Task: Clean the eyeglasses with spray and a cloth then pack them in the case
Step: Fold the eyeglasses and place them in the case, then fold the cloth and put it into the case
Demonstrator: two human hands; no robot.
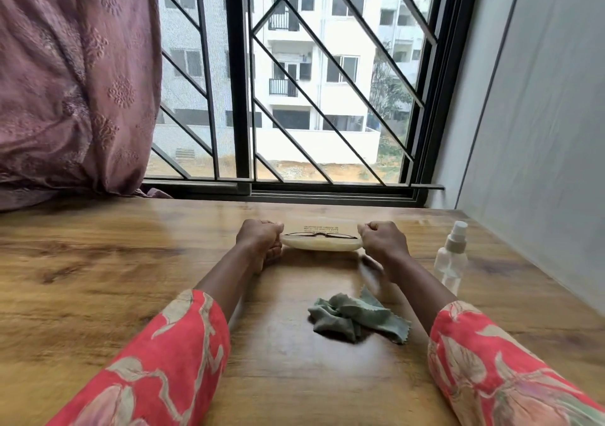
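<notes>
A cream eyeglass case [319, 245] lies open on the wooden table, its lid laid back with printed text on the inside. Dark-framed eyeglasses [319, 235] lie in the case's lower half. My left hand [260, 239] grips the case's left end and my right hand [383, 240] grips its right end, both with fingers curled. A crumpled green cleaning cloth [355, 317] lies on the table nearer to me, between my forearms. A clear spray bottle [451, 257] with a white nozzle stands upright to the right of my right hand.
The wooden table [98, 278] runs up to a barred window [294, 98] at the back. A mauve curtain [72, 82] hangs at the far left and touches the tabletop. A pale wall [540, 131] borders the table's right side.
</notes>
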